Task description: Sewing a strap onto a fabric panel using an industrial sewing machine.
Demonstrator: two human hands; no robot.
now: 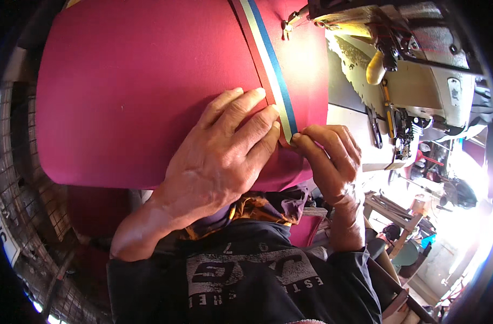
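Note:
A wide piece of maroon fabric is spread out in front of me. Down it runs a striped ribbon in red, cream and blue, from the top edge toward me. My left hand lies on the fabric with fingers stretched out, its fingertips along the ribbon's red edge. At the ribbon's near end, my right hand pinches it between thumb and forefinger, close to the fabric's near right edge. The other right fingers are curled, and the ribbon's very tip is partly hidden by them.
A sewing machine stands at the upper right, its needle area just right of the ribbon under a bright light. Dark-handled tools lie on the pale machine bed. Wire mesh lines the left side; clutter fills the lower right.

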